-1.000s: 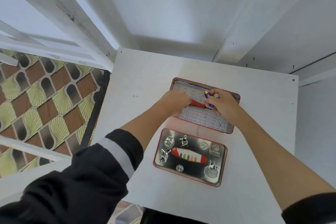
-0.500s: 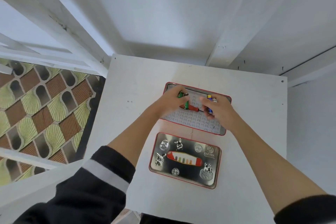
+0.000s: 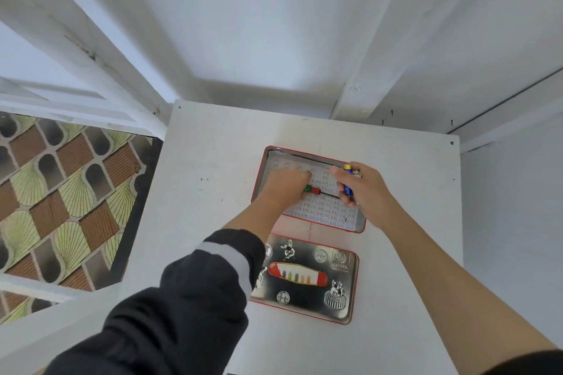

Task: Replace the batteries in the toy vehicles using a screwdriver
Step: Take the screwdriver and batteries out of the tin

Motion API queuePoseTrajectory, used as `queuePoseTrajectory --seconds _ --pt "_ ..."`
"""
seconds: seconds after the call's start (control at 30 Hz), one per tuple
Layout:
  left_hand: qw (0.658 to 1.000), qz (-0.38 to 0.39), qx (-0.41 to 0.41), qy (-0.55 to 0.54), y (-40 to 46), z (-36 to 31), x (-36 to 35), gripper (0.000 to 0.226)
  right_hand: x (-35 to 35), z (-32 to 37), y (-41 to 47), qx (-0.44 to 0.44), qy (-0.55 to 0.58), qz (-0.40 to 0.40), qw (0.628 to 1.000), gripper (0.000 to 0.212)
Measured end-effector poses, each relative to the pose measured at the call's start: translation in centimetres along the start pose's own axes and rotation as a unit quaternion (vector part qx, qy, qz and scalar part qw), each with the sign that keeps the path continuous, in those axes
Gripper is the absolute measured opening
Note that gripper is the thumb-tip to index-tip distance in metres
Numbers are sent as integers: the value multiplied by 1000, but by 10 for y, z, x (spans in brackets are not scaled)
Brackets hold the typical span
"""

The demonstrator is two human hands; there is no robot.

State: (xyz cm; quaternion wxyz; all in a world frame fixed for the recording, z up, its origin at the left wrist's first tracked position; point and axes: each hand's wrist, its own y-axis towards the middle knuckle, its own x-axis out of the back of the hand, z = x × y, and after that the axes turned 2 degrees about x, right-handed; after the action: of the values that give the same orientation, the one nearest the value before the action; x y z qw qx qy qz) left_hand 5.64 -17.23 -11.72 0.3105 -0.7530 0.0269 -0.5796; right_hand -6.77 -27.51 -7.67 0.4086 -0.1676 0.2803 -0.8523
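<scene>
One open red-rimmed metal tin (image 3: 361,224) lined with a printed paper sheet sits on the white table (image 3: 213,161), and everything is placed from it. Both hands work inside the tin. The left hand (image 3: 285,189) reaches in from the tin's left edge with its fingers curled down over a small green-and-red toy piece (image 3: 311,190) — whether it actually grips the piece I cannot tell, since the knuckles hide the fingertips. A thin dark shaft, probably the screwdriver (image 3: 329,194), runs from that piece toward the tin's right side. The right hand (image 3: 365,192) hovers over the tin's right end and grips two batteries: one blue-and-yellow battery (image 3: 348,181) and one silvery battery (image 3: 357,174) beside it. Just below the tin, nearer the person, lies one silver embossed tin lid (image 3: 307,278) with a red border, flat on the table and partly covered by the left black sleeve (image 3: 182,307).
</scene>
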Motion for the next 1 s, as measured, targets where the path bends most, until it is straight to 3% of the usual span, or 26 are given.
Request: queuePoseTrajectory --seconds 0.1,0.27,0.5,0.63,0.8,1.0 --pt "1000 -3 11 -22 -5 -2 1 17 1 0 -3 -2 14 -5 1000 19" --pt "982 -52 56 -175 -24 8 36 17 -5 19 -18 -4 8 -11 1000 23" --pt "936 -129 105 -310 -84 25 124 22 -24 110 -58 29 64 -31 997 16" --pt "875 -184 79 -440 -127 35 190 25 -40 175 -89 61 91 -19 994 14" --pt "839 -247 44 -483 -176 56 257 23 -83 234 -139 165 62 -11 984 7" --pt "806 -285 -14 -518 -244 103 304 18 -154 277 -194 244 49 -55 967 33"
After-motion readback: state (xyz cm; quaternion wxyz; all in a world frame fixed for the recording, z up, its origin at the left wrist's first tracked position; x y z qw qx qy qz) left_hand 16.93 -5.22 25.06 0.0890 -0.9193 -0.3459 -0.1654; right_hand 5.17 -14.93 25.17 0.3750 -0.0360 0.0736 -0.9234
